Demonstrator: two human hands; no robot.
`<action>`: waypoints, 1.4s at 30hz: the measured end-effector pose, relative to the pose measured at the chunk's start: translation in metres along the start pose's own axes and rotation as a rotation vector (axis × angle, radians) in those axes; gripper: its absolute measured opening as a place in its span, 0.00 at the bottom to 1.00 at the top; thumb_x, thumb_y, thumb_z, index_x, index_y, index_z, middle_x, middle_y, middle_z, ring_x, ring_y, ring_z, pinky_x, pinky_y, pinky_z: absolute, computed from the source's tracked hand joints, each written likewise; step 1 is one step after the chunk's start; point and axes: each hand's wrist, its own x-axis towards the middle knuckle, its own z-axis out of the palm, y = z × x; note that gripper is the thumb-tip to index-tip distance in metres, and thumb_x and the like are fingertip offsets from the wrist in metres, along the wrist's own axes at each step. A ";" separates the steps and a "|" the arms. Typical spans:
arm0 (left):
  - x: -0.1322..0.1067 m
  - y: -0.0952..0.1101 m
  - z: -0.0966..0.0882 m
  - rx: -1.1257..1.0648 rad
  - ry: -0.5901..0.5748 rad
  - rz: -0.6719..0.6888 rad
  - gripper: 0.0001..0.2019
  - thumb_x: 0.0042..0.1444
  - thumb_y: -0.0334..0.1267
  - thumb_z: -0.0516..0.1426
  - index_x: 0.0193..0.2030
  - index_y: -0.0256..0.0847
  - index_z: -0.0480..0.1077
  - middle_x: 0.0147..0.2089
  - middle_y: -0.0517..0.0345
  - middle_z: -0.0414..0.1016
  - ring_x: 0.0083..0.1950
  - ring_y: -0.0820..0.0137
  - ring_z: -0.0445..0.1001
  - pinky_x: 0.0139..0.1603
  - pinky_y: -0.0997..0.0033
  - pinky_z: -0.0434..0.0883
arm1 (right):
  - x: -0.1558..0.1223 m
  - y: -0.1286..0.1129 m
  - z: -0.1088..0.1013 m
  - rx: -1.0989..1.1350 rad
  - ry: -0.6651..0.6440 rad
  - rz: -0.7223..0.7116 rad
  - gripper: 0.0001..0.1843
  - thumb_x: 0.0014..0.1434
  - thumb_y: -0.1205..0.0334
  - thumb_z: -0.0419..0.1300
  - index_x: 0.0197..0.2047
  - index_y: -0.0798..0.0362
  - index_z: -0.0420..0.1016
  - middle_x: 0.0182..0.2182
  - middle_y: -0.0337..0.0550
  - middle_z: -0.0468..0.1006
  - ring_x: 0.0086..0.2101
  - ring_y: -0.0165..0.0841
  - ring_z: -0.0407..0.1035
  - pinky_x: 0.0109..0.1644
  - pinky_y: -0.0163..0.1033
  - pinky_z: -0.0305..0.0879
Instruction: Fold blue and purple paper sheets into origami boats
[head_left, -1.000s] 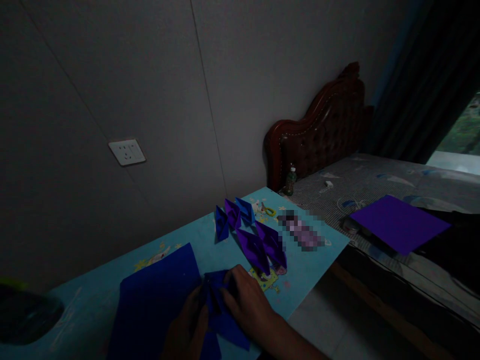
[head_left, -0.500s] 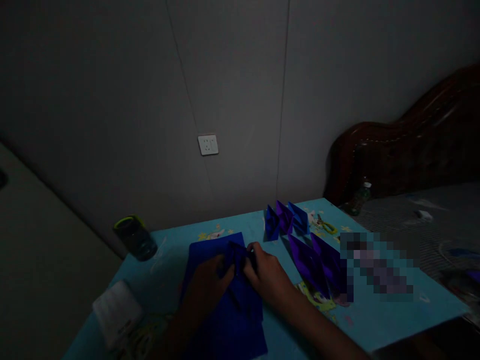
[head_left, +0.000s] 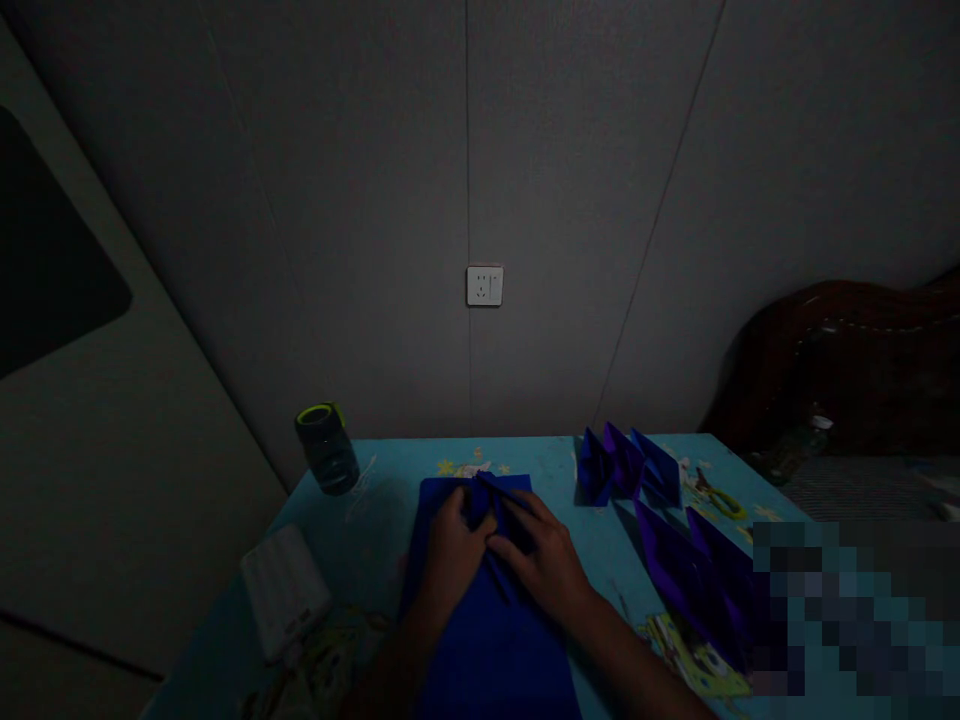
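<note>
A dark blue folded paper boat (head_left: pixel 484 490) is held between my two hands, above a stack of blue paper (head_left: pixel 502 660). My left hand (head_left: pixel 457 548) grips its left side with bent fingers. My right hand (head_left: pixel 546 562) holds the other side, thumb near the left thumb and fingers lying along a slanted edge. The paper's lower part is partly hidden by the hands, and the dim light blurs its folds.
To the right stand small blue and purple paper boats (head_left: pixel 624 465) and larger purple ones (head_left: pixel 686 575). Yellow-handled pliers (head_left: pixel 724 503) lie behind them. On the left are a dark bottle (head_left: pixel 328 455) and a white block-shaped object (head_left: pixel 285 588). A wall socket (head_left: pixel 485 286) is ahead.
My view has turned left, so the table's things appear further right. My right fingers have spread along the folded paper, and both hands have come closer together around it.
</note>
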 end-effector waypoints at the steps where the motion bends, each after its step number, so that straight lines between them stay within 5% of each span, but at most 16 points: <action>1: 0.000 -0.004 0.002 0.045 0.029 0.018 0.13 0.51 0.35 0.58 0.45 0.38 0.70 0.41 0.50 0.78 0.41 0.63 0.77 0.42 0.66 0.72 | -0.003 0.000 0.001 -0.005 0.017 0.013 0.24 0.60 0.53 0.62 0.58 0.51 0.71 0.55 0.52 0.72 0.53 0.42 0.69 0.58 0.50 0.66; 5: 0.000 -0.016 0.010 0.152 0.137 0.093 0.18 0.48 0.28 0.57 0.48 0.35 0.70 0.45 0.46 0.75 0.41 0.64 0.76 0.44 0.64 0.72 | -0.012 0.001 0.009 -0.013 0.089 0.028 0.16 0.63 0.60 0.58 0.53 0.50 0.75 0.53 0.51 0.74 0.51 0.41 0.71 0.58 0.48 0.67; 11: -0.002 -0.013 0.005 -0.025 0.109 0.047 0.18 0.48 0.28 0.54 0.47 0.37 0.72 0.48 0.47 0.77 0.47 0.63 0.76 0.50 0.63 0.71 | -0.015 0.003 0.003 0.033 0.208 0.114 0.16 0.65 0.59 0.53 0.53 0.53 0.74 0.52 0.52 0.74 0.51 0.39 0.70 0.57 0.46 0.66; 17: -0.003 -0.005 -0.013 -0.307 -0.173 -0.079 0.12 0.53 0.43 0.58 0.36 0.36 0.75 0.39 0.50 0.81 0.42 0.60 0.78 0.46 0.64 0.72 | -0.004 0.010 -0.015 0.272 0.300 0.294 0.24 0.68 0.49 0.46 0.54 0.55 0.73 0.49 0.51 0.77 0.52 0.41 0.68 0.59 0.48 0.61; 21: -0.010 0.002 -0.014 -0.414 -0.203 -0.124 0.16 0.53 0.46 0.60 0.42 0.36 0.75 0.42 0.51 0.81 0.43 0.61 0.77 0.46 0.66 0.71 | 0.002 0.023 -0.018 0.467 0.246 0.486 0.24 0.61 0.44 0.54 0.47 0.55 0.77 0.37 0.46 0.80 0.39 0.39 0.73 0.43 0.41 0.68; 24: -0.014 0.006 -0.010 -0.382 -0.206 -0.089 0.15 0.54 0.46 0.59 0.42 0.37 0.75 0.42 0.52 0.80 0.44 0.62 0.76 0.45 0.68 0.70 | 0.002 0.032 -0.012 0.393 0.211 0.476 0.22 0.53 0.46 0.64 0.43 0.55 0.75 0.25 0.36 0.73 0.25 0.32 0.65 0.28 0.34 0.61; 29: -0.016 0.008 -0.008 -0.224 -0.197 0.027 0.12 0.55 0.45 0.57 0.36 0.39 0.75 0.36 0.56 0.78 0.41 0.63 0.75 0.44 0.69 0.70 | -0.002 0.035 -0.009 0.200 0.198 0.414 0.16 0.52 0.50 0.64 0.35 0.51 0.65 0.19 0.27 0.61 0.20 0.27 0.55 0.22 0.32 0.52; 36: -0.017 0.007 -0.006 -0.179 -0.128 0.057 0.12 0.55 0.46 0.57 0.35 0.39 0.73 0.35 0.56 0.77 0.41 0.64 0.75 0.44 0.69 0.69 | -0.003 0.036 -0.014 0.062 0.195 0.325 0.08 0.57 0.56 0.56 0.36 0.51 0.64 0.20 0.30 0.65 0.19 0.28 0.60 0.24 0.33 0.53; 42: -0.004 -0.007 -0.013 -0.206 0.088 -0.071 0.16 0.54 0.50 0.56 0.38 0.39 0.73 0.39 0.53 0.79 0.42 0.62 0.76 0.47 0.65 0.70 | 0.000 0.034 -0.021 0.544 0.224 0.512 0.17 0.58 0.49 0.57 0.45 0.52 0.70 0.29 0.40 0.78 0.27 0.34 0.71 0.29 0.36 0.64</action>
